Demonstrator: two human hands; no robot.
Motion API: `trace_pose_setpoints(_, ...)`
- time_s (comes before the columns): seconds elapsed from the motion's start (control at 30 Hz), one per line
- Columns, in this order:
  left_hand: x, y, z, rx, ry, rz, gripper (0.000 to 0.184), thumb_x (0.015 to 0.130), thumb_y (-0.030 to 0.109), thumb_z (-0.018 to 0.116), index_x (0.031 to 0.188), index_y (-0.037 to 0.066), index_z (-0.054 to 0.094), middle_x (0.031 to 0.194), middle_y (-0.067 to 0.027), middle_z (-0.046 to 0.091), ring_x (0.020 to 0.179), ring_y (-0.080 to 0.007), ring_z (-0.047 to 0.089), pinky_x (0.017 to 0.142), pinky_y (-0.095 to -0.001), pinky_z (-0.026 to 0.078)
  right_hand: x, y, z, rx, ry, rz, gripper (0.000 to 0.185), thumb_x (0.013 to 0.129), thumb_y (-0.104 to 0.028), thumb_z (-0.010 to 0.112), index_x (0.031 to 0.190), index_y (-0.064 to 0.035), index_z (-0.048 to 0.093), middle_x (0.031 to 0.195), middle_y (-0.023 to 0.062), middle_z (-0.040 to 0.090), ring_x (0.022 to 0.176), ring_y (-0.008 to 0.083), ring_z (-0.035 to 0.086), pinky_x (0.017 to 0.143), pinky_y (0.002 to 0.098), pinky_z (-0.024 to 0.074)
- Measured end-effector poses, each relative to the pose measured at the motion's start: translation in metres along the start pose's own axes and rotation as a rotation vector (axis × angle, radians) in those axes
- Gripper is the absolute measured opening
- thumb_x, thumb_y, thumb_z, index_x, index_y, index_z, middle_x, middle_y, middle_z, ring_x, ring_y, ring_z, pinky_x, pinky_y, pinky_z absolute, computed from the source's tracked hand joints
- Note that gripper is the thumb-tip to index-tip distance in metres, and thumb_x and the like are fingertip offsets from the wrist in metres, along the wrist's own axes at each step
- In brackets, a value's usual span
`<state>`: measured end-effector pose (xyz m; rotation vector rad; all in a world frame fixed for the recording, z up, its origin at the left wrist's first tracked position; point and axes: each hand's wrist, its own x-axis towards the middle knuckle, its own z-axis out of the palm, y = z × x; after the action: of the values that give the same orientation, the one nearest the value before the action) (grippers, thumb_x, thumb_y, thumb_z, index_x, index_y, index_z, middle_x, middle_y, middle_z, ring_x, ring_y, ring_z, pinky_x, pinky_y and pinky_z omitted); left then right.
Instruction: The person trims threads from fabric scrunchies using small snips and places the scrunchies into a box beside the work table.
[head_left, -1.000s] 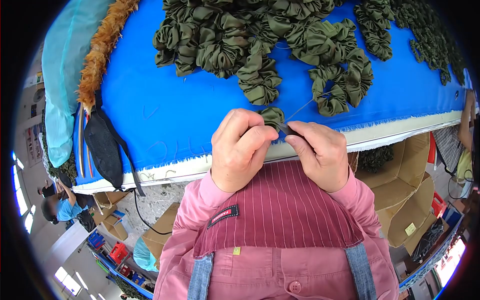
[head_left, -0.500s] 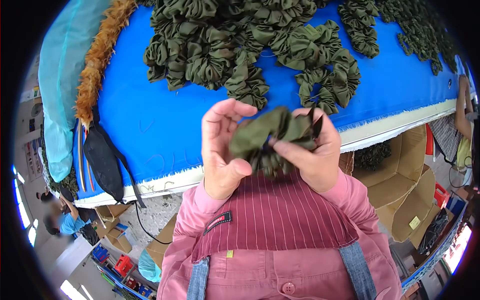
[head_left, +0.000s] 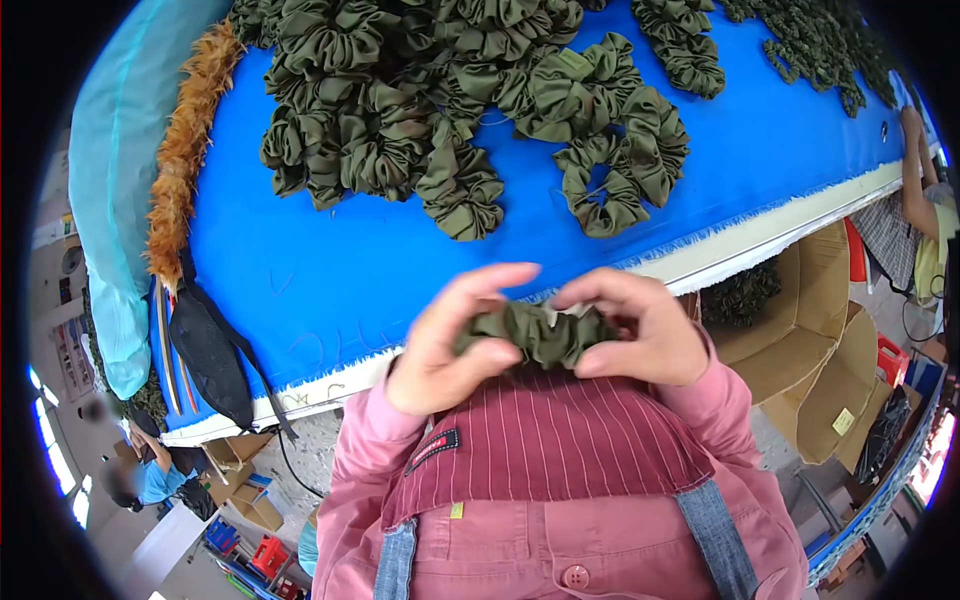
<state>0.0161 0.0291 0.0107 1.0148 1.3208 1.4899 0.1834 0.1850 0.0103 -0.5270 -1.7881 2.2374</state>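
A dark green fabric scrunchie point(head_left: 545, 336) is stretched sideways between my two hands, just above the maroon striped apron point(head_left: 550, 440). My left hand point(head_left: 455, 345) grips its left end, with the thumb in front and the fingers curved over the top. At the other end, my right hand point(head_left: 645, 330) pinches it between thumb and fingers. Beyond my hands, a big pile of matching scrunchies point(head_left: 375, 130) covers the back of the blue tabletop point(head_left: 300, 270). A few of them, such as the ring-shaped scrunchie point(head_left: 600, 195), lie closer to me.
Left on the table are an orange feather duster point(head_left: 180, 150), a black pouch with a strap point(head_left: 210, 350) and a teal translucent bag point(head_left: 120, 220). An open cardboard box point(head_left: 800, 310) stands below the table's right edge. Another person's arm point(head_left: 915, 170) reaches in at far right.
The scrunchie has come down toward my body and is now drawn out sideways. My left hand, earlier loosely open beside it, has closed on its left end.
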Motion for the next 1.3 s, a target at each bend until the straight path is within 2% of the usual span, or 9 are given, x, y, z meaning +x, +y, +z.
trace_pose_setpoints(0.03, 0.008, -0.001, 0.008, 0.388, -0.107, 0.114, 0.050, 0.088, 0.019, 0.062, 0.131, 0.005, 0.043, 0.103, -0.0086, 0.062, 0.064, -0.0108, 0.056, 0.057, -0.0225, 0.045, 0.003, 0.003, 0.003, -0.194, -0.107, -0.137, 0.029, 0.072, -0.004, 0.072, 0.098, -0.0004, 0.062, 0.068, 0.0042, 0.059, 0.048, 0.0081, 0.047, 0.045, 0.0181, 0.0368)
trace_pose_setpoints(0.13, 0.017, 0.007, 0.019, 0.397, -0.122, -0.001, 0.051, 0.085, 0.013, 0.064, 0.131, 0.004, 0.044, 0.108, -0.0073, 0.061, 0.076, -0.0139, 0.060, 0.068, -0.0254, 0.048, -0.010, 0.000, -0.001, -0.083, 0.020, -0.006, 0.025, 0.071, -0.004, 0.074, 0.092, 0.0001, 0.062, 0.067, 0.0048, 0.059, 0.052, 0.0087, 0.047, 0.049, 0.0201, 0.0373)
trace_pose_setpoints(0.2, 0.012, 0.011, 0.012, -0.043, -0.120, -0.213, 0.050, 0.084, 0.011, 0.065, 0.130, 0.005, 0.046, 0.108, -0.0081, 0.061, 0.076, -0.0148, 0.061, 0.068, -0.0251, 0.048, -0.038, -0.014, -0.036, 0.098, 0.251, 0.231, 0.020, 0.069, -0.004, 0.075, 0.084, 0.0000, 0.063, 0.071, 0.0071, 0.061, 0.061, 0.0094, 0.050, 0.056, 0.0224, 0.0388)
trace_pose_setpoints(0.3, 0.026, -0.006, 0.034, -0.134, -0.185, -0.261, 0.048, 0.083, 0.013, 0.068, 0.125, 0.003, 0.048, 0.101, -0.0085, 0.063, 0.074, -0.0141, 0.061, 0.067, -0.0237, 0.048, -0.070, -0.007, -0.043, 0.179, 0.292, 0.103, 0.016, 0.066, 0.006, 0.070, 0.080, -0.0003, 0.065, 0.070, 0.0089, 0.062, 0.055, 0.0099, 0.052, 0.052, 0.0189, 0.0388)
trace_pose_setpoints(0.37, 0.043, -0.013, 0.047, 0.139, -0.177, 0.016, 0.041, 0.080, 0.011, 0.070, 0.115, 0.002, 0.052, 0.088, -0.0070, 0.062, 0.069, -0.0124, 0.058, 0.061, -0.0220, 0.047, -0.090, -0.005, -0.053, -0.054, 0.586, -0.048, 0.015, 0.069, 0.005, 0.065, 0.083, -0.0005, 0.064, 0.069, 0.0071, 0.060, 0.054, 0.0090, 0.048, 0.053, 0.0199, 0.0384)
trace_pose_setpoints(0.6, 0.065, -0.028, 0.044, 0.427, 0.332, -0.216, 0.025, 0.077, 0.006, 0.071, 0.095, 0.001, 0.055, 0.071, -0.0032, 0.055, 0.057, -0.0110, 0.049, 0.051, -0.0231, 0.043, -0.144, -0.014, -0.130, -1.028, 1.432, 0.047, 0.026, 0.084, -0.014, 0.066, 0.104, 0.0012, 0.064, 0.086, 0.0037, 0.066, 0.073, 0.0098, 0.054, 0.069, 0.0184, 0.0417)
trace_pose_setpoints(0.73, 0.074, -0.037, 0.046, 0.490, 0.428, -0.038, 0.025, 0.075, 0.009, 0.072, 0.092, 0.000, 0.057, 0.070, -0.0036, 0.056, 0.053, -0.0118, 0.050, 0.049, -0.0239, 0.043, -0.062, -0.015, -0.079, -0.689, 0.976, -0.022, 0.019, 0.081, -0.005, 0.065, 0.099, -0.0021, 0.067, 0.092, 0.0041, 0.064, 0.069, 0.0097, 0.050, 0.062, 0.0196, 0.0405)
trace_pose_setpoints(0.87, 0.074, -0.025, 0.046, 0.481, 0.388, -0.316, 0.024, 0.075, 0.010, 0.071, 0.092, 0.000, 0.057, 0.069, -0.0043, 0.057, 0.051, -0.0130, 0.050, 0.049, -0.0254, 0.043, 0.004, 0.009, -0.039, -0.662, 0.559, -0.182, 0.023, 0.074, 0.003, 0.067, 0.097, 0.0006, 0.065, 0.097, 0.0073, 0.061, 0.068, 0.0138, 0.051, 0.060, 0.0233, 0.0418)
trace_pose_setpoints(1.3, 0.075, -0.051, 0.044, 0.396, 0.465, -0.249, 0.010, 0.079, 0.006, 0.066, 0.083, -0.002, 0.061, 0.065, -0.0075, 0.061, 0.049, -0.0142, 0.053, 0.048, -0.0272, 0.044, 0.026, 0.039, -0.023, -0.872, 0.495, -0.275, 0.029, 0.071, 0.004, 0.066, 0.100, -0.0007, 0.064, 0.090, 0.0059, 0.054, 0.065, 0.0144, 0.047, 0.059, 0.0235, 0.0398)
